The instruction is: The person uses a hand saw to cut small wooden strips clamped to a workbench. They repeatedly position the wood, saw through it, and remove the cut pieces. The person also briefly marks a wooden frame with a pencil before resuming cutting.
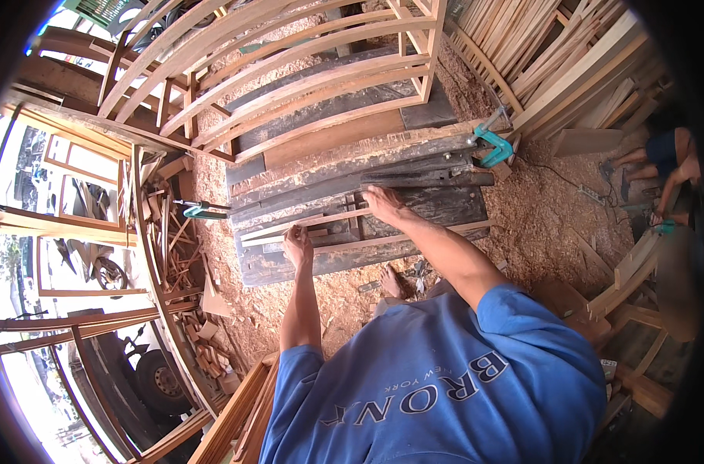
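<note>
A thin pale wooden strip (336, 218) lies at a slant over the dark workbench (437, 207). My left hand (298, 246) is closed, its fingertips pinching the strip near the left part. At the strip's right end my right hand (384, 205) is curled down, closed on it as far as I can see; its fingertips come against a dark bar (329, 188). A shorter light piece (263, 241) lies under the strip beside my left hand. Nearer to me, another long strip (414, 235) runs along the bench.
Teal clamps sit at the bench's right (494, 145) and left (205, 210) ends. A large curved slatted wooden frame (321, 50) covers the far side. Stacked timber (522, 46) stands far right. Shavings (538, 209) cover the floor. Another person (665, 155) works at the right.
</note>
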Demonstrator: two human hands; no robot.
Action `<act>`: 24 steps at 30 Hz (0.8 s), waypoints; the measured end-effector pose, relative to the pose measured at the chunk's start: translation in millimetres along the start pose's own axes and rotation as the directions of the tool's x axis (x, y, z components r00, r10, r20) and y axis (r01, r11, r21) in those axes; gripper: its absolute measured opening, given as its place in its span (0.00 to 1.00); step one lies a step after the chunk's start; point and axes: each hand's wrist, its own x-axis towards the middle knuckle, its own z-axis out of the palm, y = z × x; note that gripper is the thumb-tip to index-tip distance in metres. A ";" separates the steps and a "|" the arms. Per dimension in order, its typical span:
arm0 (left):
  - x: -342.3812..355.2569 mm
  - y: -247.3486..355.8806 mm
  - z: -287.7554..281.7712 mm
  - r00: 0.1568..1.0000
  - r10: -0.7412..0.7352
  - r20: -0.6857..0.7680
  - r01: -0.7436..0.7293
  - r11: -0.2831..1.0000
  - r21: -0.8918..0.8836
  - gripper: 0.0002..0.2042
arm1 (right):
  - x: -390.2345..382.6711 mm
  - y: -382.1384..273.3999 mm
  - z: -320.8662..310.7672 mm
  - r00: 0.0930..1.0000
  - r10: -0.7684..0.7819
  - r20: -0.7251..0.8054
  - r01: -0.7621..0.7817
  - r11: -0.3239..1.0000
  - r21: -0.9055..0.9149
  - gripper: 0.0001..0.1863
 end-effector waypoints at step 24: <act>-25.0 52.5 10.9 0.927 -0.119 0.356 0.375 0.333 -0.865 0.07 | -221.2 97.0 -48.7 0.697 0.632 -0.337 -0.136 0.578 0.805 0.18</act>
